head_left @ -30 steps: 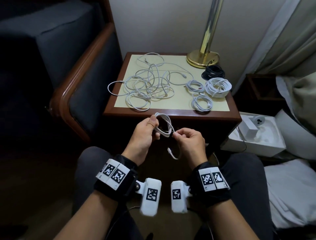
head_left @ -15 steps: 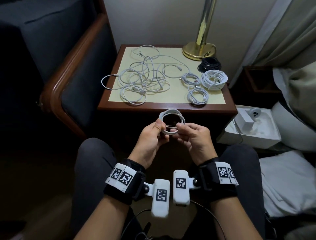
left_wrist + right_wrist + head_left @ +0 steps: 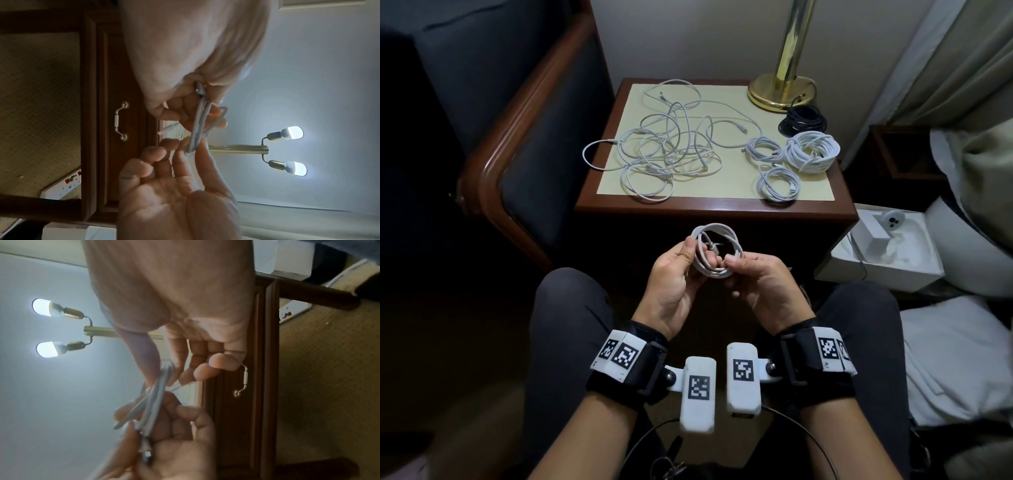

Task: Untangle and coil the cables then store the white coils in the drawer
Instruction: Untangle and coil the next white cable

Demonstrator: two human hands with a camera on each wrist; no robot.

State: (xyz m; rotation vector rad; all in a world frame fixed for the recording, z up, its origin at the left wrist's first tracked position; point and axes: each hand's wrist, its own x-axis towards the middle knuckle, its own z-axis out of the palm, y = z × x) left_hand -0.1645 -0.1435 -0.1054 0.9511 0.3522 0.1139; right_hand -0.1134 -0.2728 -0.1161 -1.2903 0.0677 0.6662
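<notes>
The coil (image 3: 716, 250) is a small ring of thin, smooth white cable, several loops lying together, one plug end tucked across its middle; it is held in the air just in front of the desk (image 3: 715, 209), over the person's lap. The left hand (image 3: 671, 284) pinches the ring at its 9 o'clock side, thumb on top and fingers (image 3: 164, 112) curled beneath; the right hand (image 3: 760, 291) pinches it at 4 o'clock between thumb and forefinger, the other fingers (image 3: 218, 363) loosely bent; both palms turn inward, wrists close together.

On the desk's pale matte inlay a loose tangle (image 3: 671, 147) of white cable sprawls at 10 o'clock; at 2 o'clock lie three wound white coils, one thick (image 3: 812, 151) and two slim (image 3: 763, 150) (image 3: 779, 181), with a black coil (image 3: 803, 121) beside the polished brass lamp base (image 3: 780, 90). The drawer (image 3: 121, 121) in the dark glossy wood front is closed, its curved metal handle showing in both wrist views.
</notes>
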